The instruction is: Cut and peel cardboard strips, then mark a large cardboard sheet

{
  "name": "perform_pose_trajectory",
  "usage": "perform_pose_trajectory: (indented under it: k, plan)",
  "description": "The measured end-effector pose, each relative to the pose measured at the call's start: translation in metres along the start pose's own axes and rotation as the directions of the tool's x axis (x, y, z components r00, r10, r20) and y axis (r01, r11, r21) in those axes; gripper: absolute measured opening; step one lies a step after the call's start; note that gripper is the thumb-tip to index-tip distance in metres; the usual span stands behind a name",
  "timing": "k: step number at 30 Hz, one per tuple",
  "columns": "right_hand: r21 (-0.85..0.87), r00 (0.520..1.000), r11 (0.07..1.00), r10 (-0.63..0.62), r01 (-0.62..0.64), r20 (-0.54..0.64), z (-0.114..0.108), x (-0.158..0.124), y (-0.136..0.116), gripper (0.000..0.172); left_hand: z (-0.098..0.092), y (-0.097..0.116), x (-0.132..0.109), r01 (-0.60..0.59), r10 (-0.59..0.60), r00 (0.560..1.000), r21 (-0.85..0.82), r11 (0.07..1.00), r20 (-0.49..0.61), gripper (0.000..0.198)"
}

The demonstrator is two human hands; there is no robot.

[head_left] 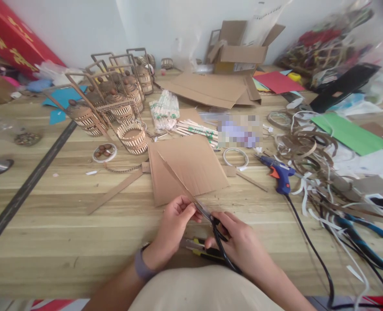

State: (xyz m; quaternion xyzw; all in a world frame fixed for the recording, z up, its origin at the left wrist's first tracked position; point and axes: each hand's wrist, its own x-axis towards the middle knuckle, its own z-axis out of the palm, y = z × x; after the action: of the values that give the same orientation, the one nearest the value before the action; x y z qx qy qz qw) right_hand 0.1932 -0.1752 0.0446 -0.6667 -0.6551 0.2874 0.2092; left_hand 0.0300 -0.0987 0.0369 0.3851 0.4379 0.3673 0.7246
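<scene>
brown cardboard sheet (186, 168), black-handled scissors (210, 224), blue glue gun (280, 175)

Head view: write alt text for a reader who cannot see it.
A right hand holds black-handled scissors against a flat brown cardboard sheet that the left hand pinches, on a pale wooden table. A blue glue gun lies to the right.

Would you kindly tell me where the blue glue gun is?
Head view: the blue plastic glue gun lies right of the flat brown cardboard sheet, beside curled strips.
</scene>
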Motion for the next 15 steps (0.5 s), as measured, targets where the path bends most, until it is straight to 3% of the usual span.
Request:
perform_pose_trajectory:
  k: [8,15]
  plan:
    - [0.048,0.999,0.999,0.015,-0.016,0.028,0.0005,-0.001,0.0011,0.027,0.0009,0.0021,-0.0002,0.02,-0.02,1.0,0.004,1.0,0.003,0.021]
    - [-0.136,1.0,0.991,-0.021,0.021,-0.005,0.0006,0.0023,-0.0032,0.036,0.0024,0.0029,-0.0036,0.012,-0.012,0.998,0.006,1.0,0.067,0.019]
